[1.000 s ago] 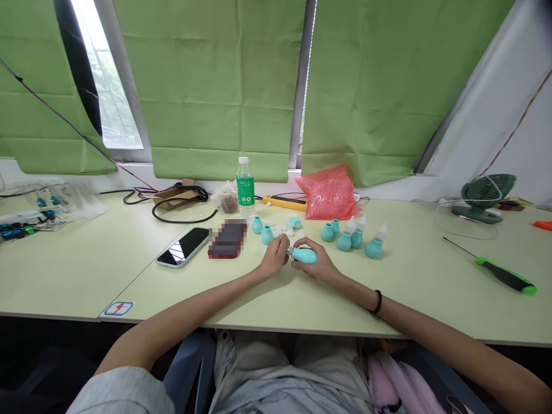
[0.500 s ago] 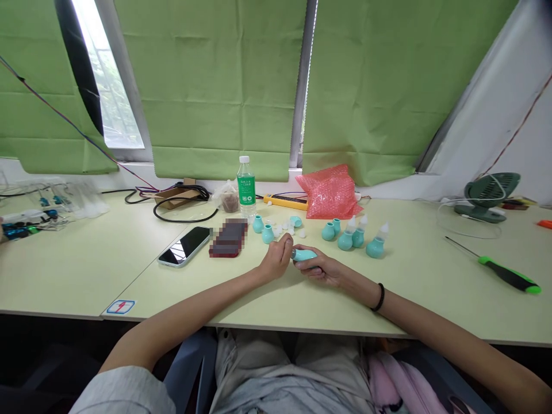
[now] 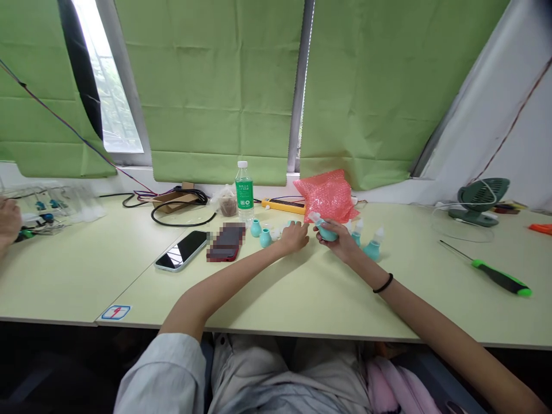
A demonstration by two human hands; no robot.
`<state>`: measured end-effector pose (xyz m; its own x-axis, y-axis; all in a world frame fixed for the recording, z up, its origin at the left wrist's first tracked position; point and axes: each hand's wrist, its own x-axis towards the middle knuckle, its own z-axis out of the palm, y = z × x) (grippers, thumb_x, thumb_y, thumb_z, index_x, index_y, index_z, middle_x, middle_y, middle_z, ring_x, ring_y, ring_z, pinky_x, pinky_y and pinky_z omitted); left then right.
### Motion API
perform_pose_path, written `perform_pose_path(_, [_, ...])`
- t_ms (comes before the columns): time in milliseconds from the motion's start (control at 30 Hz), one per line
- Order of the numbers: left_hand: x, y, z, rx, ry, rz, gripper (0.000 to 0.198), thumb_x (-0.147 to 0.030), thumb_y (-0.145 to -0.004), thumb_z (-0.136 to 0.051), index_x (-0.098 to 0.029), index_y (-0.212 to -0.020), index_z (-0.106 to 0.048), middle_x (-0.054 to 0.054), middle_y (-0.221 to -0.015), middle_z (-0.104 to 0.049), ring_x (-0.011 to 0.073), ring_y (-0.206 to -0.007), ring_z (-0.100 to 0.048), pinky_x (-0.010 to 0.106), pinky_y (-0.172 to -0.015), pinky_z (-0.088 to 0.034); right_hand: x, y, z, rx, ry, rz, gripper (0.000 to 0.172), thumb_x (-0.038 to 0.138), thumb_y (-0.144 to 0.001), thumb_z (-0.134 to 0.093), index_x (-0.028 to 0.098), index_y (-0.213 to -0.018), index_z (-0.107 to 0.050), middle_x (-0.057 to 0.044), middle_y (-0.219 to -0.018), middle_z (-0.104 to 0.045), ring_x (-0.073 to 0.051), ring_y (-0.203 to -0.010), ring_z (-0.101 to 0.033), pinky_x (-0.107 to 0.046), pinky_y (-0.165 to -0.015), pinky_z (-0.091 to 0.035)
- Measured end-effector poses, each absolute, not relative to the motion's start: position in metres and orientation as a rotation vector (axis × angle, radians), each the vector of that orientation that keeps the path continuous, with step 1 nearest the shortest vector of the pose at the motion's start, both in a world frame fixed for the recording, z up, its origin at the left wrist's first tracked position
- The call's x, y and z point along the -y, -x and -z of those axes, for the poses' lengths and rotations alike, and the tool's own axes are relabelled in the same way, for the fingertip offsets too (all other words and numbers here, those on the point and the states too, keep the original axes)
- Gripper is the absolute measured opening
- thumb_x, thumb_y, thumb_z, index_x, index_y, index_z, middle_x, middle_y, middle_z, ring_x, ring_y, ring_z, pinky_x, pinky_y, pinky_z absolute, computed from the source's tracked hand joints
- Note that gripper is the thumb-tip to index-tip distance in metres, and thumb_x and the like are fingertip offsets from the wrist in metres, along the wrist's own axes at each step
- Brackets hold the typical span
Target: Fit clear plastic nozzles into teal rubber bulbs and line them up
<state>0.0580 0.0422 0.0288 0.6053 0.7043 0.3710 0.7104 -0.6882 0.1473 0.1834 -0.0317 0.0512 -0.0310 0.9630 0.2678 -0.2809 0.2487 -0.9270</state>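
Gripping teal bulb [image 3: 326,232] (mostly hidden), right hand [image 3: 342,242], left hand [image 3: 295,237] resting nearby

Office-like workroom: long desk [image 3: 86,270], green window blinds [image 3: 207,86], desk fan [image 3: 478,198], screwdriver [image 3: 495,273].

pale grey short sleeve [image 3: 160,372], black wristband [image 3: 383,283], light grey trousers [image 3: 276,376]

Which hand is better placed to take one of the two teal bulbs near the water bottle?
Left, I think. The left hand looks empty and lies just beside those teal bulbs; the right hand is farther away and holds a tipped bulb.
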Motion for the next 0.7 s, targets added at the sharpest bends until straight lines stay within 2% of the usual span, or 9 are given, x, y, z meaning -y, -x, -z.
perform_pose_path(133, [-0.045,-0.067,-0.023,1.205,2.882,0.546,0.021,-0.011,-0.071,-0.043,-0.012,-0.088,-0.055,0.012,-0.086,-0.056,0.0225,-0.084,-0.051,0.034,-0.067,-0.041,0.033,-0.181,-0.05,1.273,0.809,-1.136,0.013,0.025,-0.064,-0.057,0.016,-0.071,-0.052,-0.001,-0.067,-0.056,-0.008,-0.052,-0.049,-0.022,-0.048,-0.036])
perform_pose_path(233, [-0.038,-0.048,-0.029,1.176,2.971,0.691,0.022,-0.013,-0.069,-0.049,-0.014,-0.089,-0.057,0.008,-0.085,-0.058,0.0155,-0.076,-0.054,0.026,-0.067,-0.043,0.033,-0.18,-0.049,1.389,0.83,-1.011,0.015,0.025,-0.063,-0.058,0.016,-0.071,-0.049,-0.002,-0.068,-0.057,-0.008,-0.049,-0.047,-0.022,-0.047,-0.036])
perform_pose_path(333, [-0.022,-0.014,-0.034,1.346,3.205,1.358,0.025,-0.021,-0.06,-0.06,-0.01,-0.082,-0.061,0.007,-0.079,-0.061,0.0134,-0.066,-0.055,0.023,-0.061,-0.044,0.032,-0.179,-0.046,1.519,0.897,-0.867,0.023,0.024,-0.06,-0.06,0.018,-0.077,-0.045,0.0,-0.065,-0.058,-0.009,-0.05,-0.048,-0.023,-0.05,-0.038])
perform_pose_path(400, [-0.012,0.01,-0.032,1.55,3.266,1.679,0.031,-0.025,-0.053,-0.066,-0.009,-0.079,-0.062,0.007,-0.074,-0.062,0.0141,-0.064,-0.056,0.025,-0.061,-0.045,0.031,-0.177,-0.042,1.642,0.959,-0.727,0.026,0.023,-0.058,-0.061,0.018,-0.078,-0.045,0.001,-0.065,-0.058,-0.011,-0.056,-0.051,-0.025,-0.055,-0.041])
perform_pose_path(500, [-0.003,0.032,-0.022,1.896,3.328,2.088,0.038,-0.024,-0.047,-0.071,-0.007,-0.08,-0.062,0.007,-0.071,-0.063,0.0149,-0.065,-0.057,0.027,-0.066,-0.047,0.034,-0.172,-0.035,1.895,1.021,-0.466,0.02,0.02,-0.058,-0.06,0.017,-0.076,-0.051,-0.001,-0.07,-0.057,-0.013,-0.065,-0.053,-0.025,-0.061,-0.042])
perform_pose_path(567, [-0.004,0.036,-0.017,1.958,3.348,2.415,0.039,-0.021,-0.045,-0.073,-0.007,-0.08,-0.062,0.008,-0.074,-0.063,0.016,-0.07,-0.058,0.029,-0.072,-0.047,0.036,-0.169,-0.031,2.05,1.035,-0.32,0.018,0.018,-0.059,-0.057,0.017,-0.077,-0.055,-0.002,-0.074,-0.059,-0.014,-0.067,-0.054,-0.025,-0.062,-0.042])
perform_pose_path(633, [-0.007,0.035,-0.015,1.908,3.335,2.665,0.037,-0.019,-0.045,-0.073,-0.006,-0.078,-0.063,0.009,-0.076,-0.063,0.0163,-0.072,-0.059,0.03,-0.076,-0.046,0.039,-0.166,-0.028,2.137,1.037,-0.207,0.02,0.017,-0.061,-0.054,0.017,-0.081,-0.057,-0.002,-0.077,-0.061,-0.014,-0.069,-0.055,-0.026,-0.064,-0.043])
perform_pose_path(700, [-0.008,0.033,-0.016,1.855,3.334,2.744,0.035,-0.019,-0.046,-0.073,-0.006,-0.077,-0.063,0.009,-0.075,-0.063,0.0155,-0.071,-0.059,0.03,-0.078,-0.046,0.04,-0.165,-0.026,2.167,1.028,-0.124,0.022,0.017,-0.062,-0.053,0.018,-0.084,-0.057,-0.003,-0.081,-0.062,-0.015,-0.073,-0.056,-0.027,-0.068,-0.043])
